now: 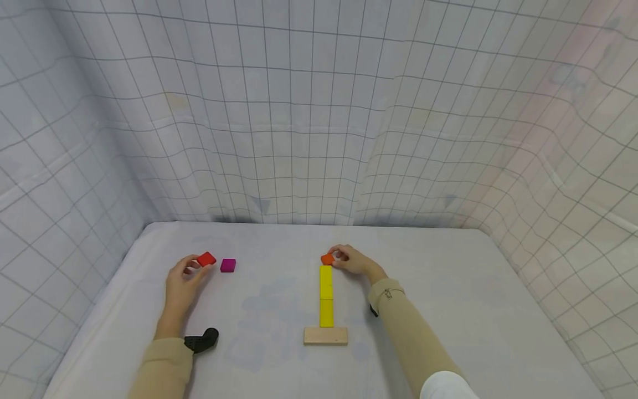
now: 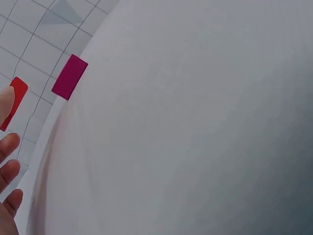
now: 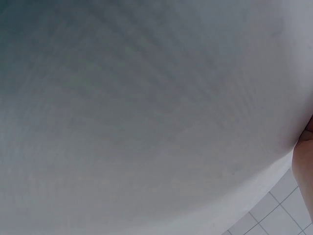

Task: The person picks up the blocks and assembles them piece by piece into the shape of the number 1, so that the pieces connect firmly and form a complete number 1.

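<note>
At the left of the table, my left hand [image 1: 181,282] pinches a red block [image 1: 206,259] between thumb and fingers. Just right of it lies a magenta block [image 1: 228,265], which the left wrist view also shows beyond the fingertips [image 2: 10,144]. My right hand [image 1: 353,260] pinches an orange block [image 1: 327,259] at the far end of a column of two yellow blocks [image 1: 326,282]. A plain wooden block [image 1: 325,336] lies crosswise at the column's near end. Only a sliver of the right hand shows in the right wrist view.
A white cloth covers the table [image 1: 269,310]. Grid-patterned sheets [image 1: 319,111] hang behind it and along both sides. A black wrist camera mount [image 1: 201,340] sticks out from the left wrist.
</note>
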Demonstrator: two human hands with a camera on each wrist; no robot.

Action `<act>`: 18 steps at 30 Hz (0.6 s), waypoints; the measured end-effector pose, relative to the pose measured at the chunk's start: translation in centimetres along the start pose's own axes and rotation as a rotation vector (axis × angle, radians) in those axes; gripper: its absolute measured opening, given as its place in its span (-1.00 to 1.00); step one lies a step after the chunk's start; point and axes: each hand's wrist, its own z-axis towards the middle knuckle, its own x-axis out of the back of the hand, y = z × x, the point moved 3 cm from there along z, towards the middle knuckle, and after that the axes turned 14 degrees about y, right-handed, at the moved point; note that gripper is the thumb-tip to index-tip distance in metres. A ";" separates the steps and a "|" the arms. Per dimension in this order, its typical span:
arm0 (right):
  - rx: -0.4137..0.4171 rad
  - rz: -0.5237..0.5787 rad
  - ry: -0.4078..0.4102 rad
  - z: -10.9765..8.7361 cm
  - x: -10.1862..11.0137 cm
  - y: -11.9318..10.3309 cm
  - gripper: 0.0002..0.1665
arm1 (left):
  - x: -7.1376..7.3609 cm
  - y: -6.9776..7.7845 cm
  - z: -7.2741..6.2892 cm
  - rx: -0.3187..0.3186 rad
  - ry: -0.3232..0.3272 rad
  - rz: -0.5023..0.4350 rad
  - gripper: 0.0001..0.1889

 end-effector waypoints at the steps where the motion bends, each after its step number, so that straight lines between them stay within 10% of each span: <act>1: 0.002 0.001 -0.001 0.0 0.0 0.0 -0.65 | -0.2 0.2 0.0 -0.006 -0.002 -0.008 -0.57; 18: 0.076 0.077 -0.010 0.8 -0.2 1.6 -0.67 | -4.8 3.1 -1.3 -0.122 -0.044 -0.093 -0.62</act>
